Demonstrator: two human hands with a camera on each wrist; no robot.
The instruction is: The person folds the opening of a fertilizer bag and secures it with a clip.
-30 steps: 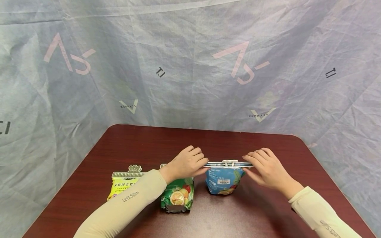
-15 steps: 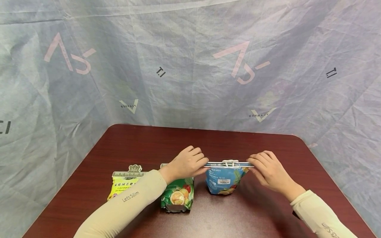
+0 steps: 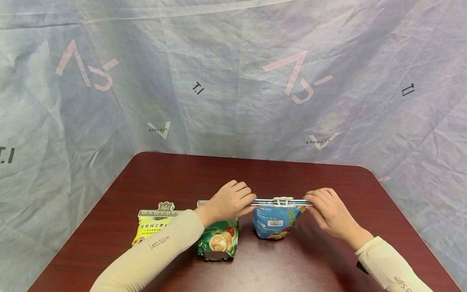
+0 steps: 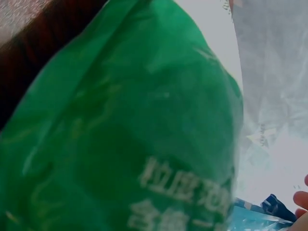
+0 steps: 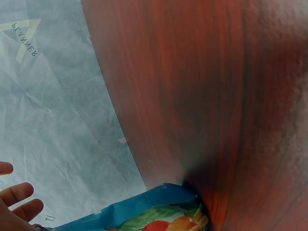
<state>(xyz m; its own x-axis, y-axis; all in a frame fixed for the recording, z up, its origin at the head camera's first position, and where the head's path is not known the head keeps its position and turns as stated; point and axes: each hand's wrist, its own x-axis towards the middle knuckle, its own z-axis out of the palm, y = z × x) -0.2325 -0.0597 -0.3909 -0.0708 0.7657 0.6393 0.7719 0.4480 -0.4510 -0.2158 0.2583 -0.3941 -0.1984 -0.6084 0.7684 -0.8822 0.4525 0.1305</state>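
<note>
A blue bag (image 3: 271, 221) printed with fruit stands on the table, its top edge folded into a flat strip. At the middle of that strip sits a small white clip (image 3: 283, 200). My left hand (image 3: 231, 198) pinches the left end of the strip, fingers over it and thumb below. The right end is pinched by my right hand (image 3: 330, 209) in the same way. In the right wrist view, the blue bag (image 5: 163, 211) shows its fruit print beside the right fingers (image 5: 19, 193). A green bag (image 4: 144, 106) fills most of the left wrist view.
Left of the blue bag lies the green bag (image 3: 217, 241), partly under my left forearm. A yellow bag (image 3: 151, 227) with a white clip (image 3: 166, 207) along its top lies further left. Grey printed cloth (image 3: 233, 81) hangs behind the dark red table (image 3: 255, 166).
My right hand has shifted slightly right, out to the end of the folded strip. My left hand and the bags have stayed almost where they were.
</note>
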